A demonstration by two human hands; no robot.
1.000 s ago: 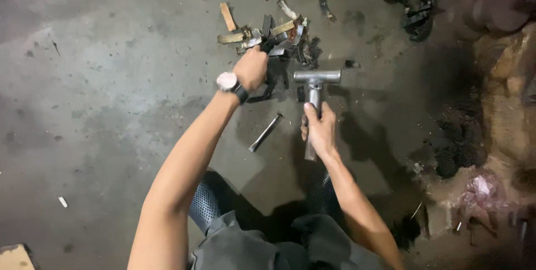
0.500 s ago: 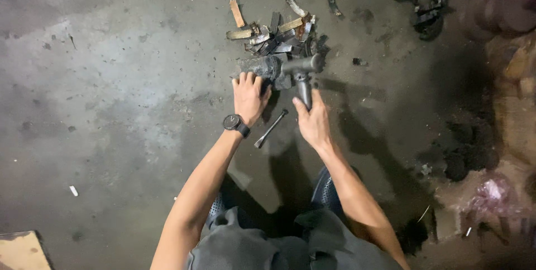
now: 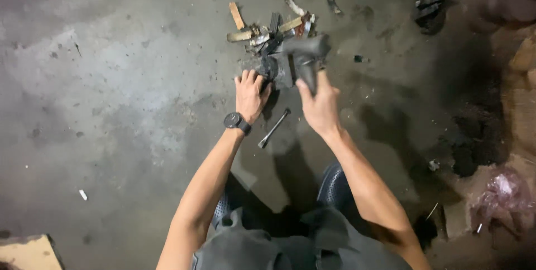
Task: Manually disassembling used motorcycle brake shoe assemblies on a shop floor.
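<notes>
Head view: hammer [image 3: 306, 58] within right-hand fingers [image 3: 310, 88]

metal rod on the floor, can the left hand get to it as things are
Probably yes. The rod lies bare on the concrete just beside the left hand, with nothing over it. But that hand rests on a dark metal part, so it would have to let go first.

We seem to be in a rough workshop or scrap yard — the bare concrete floor [image 3: 111, 108] is stained dark and strewn with grit. A heap of metal scraps and wood offcuts [image 3: 273, 30] lies on it, a loose steel rod [image 3: 273, 128] nearby, black debris [image 3: 424, 2] beyond — crumpled pink plastic [image 3: 502, 192] and cardboard [image 3: 22, 250] at the edges.
</notes>
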